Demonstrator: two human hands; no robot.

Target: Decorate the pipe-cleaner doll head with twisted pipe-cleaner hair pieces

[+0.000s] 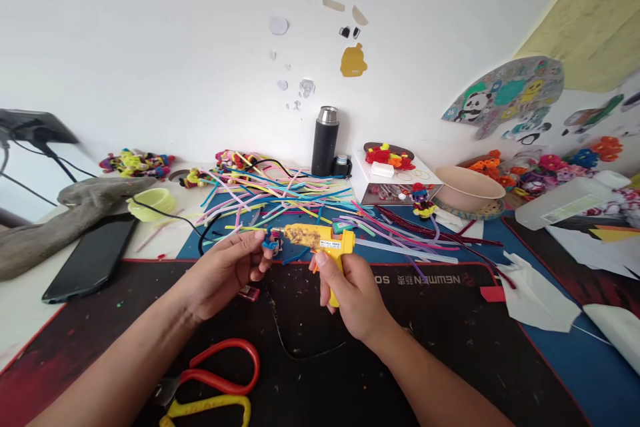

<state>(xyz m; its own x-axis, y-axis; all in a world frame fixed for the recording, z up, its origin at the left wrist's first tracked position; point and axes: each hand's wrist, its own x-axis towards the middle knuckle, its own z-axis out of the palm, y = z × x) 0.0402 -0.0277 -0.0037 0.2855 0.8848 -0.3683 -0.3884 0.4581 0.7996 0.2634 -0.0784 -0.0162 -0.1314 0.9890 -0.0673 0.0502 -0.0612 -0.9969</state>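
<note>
My right hand (350,287) is wrapped round the handle of a yellow hot glue gun (313,236), thumb over its back. A translucent glue stick (405,251) sticks out of the gun's rear to the right. My left hand (235,260) pinches a small blue pipe-cleaner piece (271,244) with some white and dark bits on it. The gun's nozzle points left and is right at this piece; whether it touches cannot be made out. Below my hands lie scissors (220,383) with one red and one yellow handle.
Loose pipe cleaners (280,193) spread behind my hands. A black thermos (325,141) and a white box (395,180) stand by the wall. On the left lie a black phone (90,257) and a grey driftwood piece (75,213); a beige bowl (469,188) sits right.
</note>
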